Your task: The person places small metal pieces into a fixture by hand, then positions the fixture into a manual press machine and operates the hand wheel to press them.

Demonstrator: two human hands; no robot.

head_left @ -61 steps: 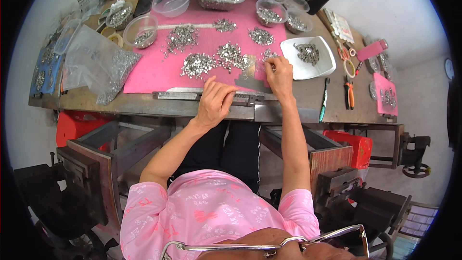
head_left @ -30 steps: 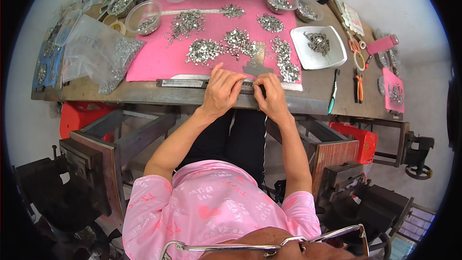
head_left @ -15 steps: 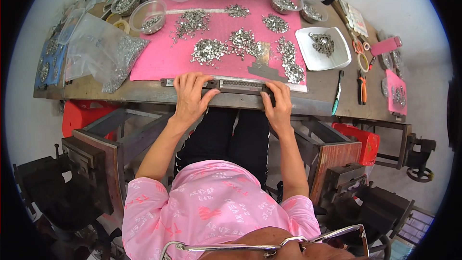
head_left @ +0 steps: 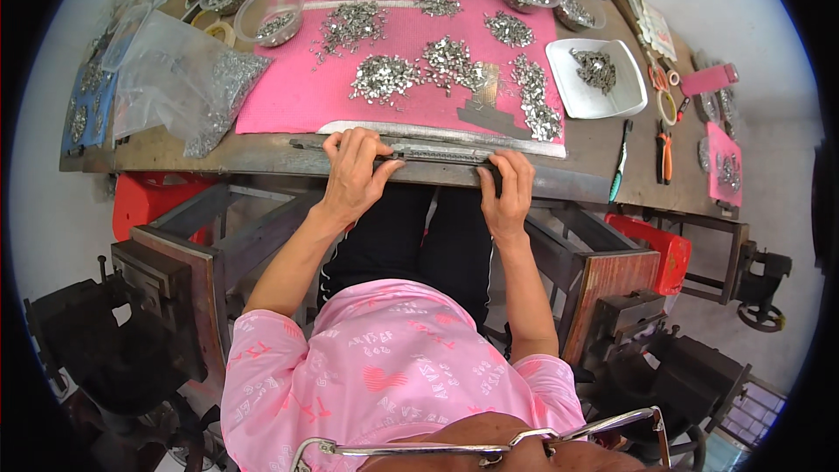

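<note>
Brown-grey bench in front of you, pink mat spread on it, and your long dark metal bar sits right along the near edge, though I can't tell if it's resting there or slightly lifted. Your left hand has it pinched narrow, thumb nearside and fingers over the far side, with one end poking out past your knuckles, while your right hand grips the other end much the same way. The little shiny metal pieces are heaped just beyond your fingertips.
</note>
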